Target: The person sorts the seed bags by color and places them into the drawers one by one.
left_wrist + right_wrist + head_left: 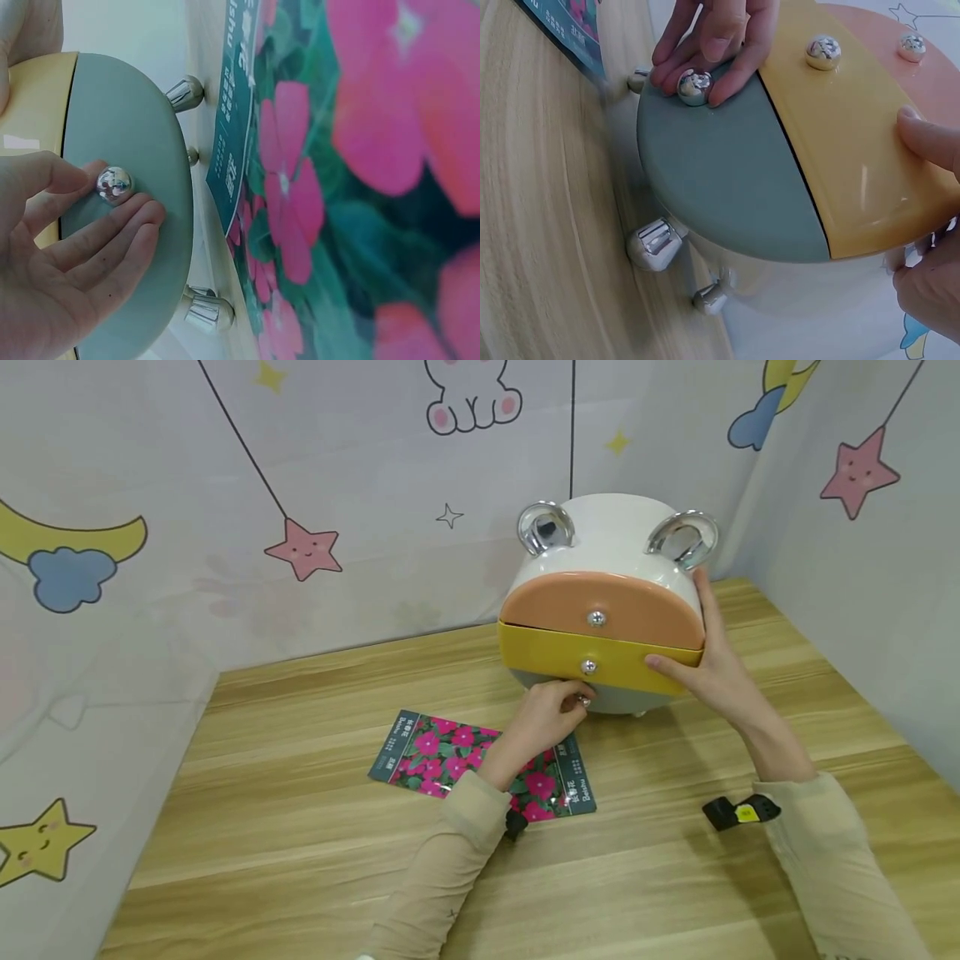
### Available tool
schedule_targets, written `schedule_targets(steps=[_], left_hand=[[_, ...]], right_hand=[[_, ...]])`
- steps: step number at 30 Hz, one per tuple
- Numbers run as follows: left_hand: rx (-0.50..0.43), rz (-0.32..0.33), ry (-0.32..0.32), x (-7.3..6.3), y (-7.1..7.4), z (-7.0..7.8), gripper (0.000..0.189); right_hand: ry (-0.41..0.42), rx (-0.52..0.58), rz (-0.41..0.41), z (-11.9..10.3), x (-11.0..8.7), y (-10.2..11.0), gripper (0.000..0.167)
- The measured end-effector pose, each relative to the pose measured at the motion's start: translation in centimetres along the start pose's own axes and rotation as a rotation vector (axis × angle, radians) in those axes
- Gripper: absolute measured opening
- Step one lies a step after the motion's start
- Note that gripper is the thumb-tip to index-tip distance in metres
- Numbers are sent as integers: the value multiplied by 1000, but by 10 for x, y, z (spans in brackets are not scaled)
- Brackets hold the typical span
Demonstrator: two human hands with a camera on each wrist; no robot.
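Note:
A small rounded drawer cabinet (618, 527) with a white shell stands on the table. Its fronts are an orange top drawer (551, 602), a yellow middle drawer (540, 643) and a grey-green bottom drawer (720, 172), all flush. My left hand (547, 714) has its fingers around the shiny round knob (115, 185) of the bottom drawer; in the left wrist view the knob sits between the fingers. My right hand (723, 677) grips the cabinet's right side, thumb (930, 142) on the yellow front. Its other fingers go round the side and are partly hidden.
A flat packet (442, 756) printed with pink flowers lies under my left forearm, in front of the cabinet. Silver ear-like loops (684, 537) top the cabinet, and short silver feet (654, 244) carry it. A patterned backdrop (390, 527) rises behind the wooden table (300, 843).

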State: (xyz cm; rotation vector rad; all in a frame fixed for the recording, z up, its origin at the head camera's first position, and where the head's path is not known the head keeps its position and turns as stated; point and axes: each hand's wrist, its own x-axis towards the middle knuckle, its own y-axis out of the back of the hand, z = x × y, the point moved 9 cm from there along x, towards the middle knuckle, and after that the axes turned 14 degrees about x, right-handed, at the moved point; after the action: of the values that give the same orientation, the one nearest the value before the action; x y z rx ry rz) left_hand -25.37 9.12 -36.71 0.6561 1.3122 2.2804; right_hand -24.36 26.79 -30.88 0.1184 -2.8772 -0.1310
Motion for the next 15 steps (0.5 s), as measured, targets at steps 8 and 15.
schedule_targets(steps=[8,15], left_hand=[[22,19,-11,-1,0,0,24],[42,18,10,-4,1,2,25]], right_hand=[[1,-2,17,0,-1,-1,108],[40,-18,34,-2,-1,-1,108]])
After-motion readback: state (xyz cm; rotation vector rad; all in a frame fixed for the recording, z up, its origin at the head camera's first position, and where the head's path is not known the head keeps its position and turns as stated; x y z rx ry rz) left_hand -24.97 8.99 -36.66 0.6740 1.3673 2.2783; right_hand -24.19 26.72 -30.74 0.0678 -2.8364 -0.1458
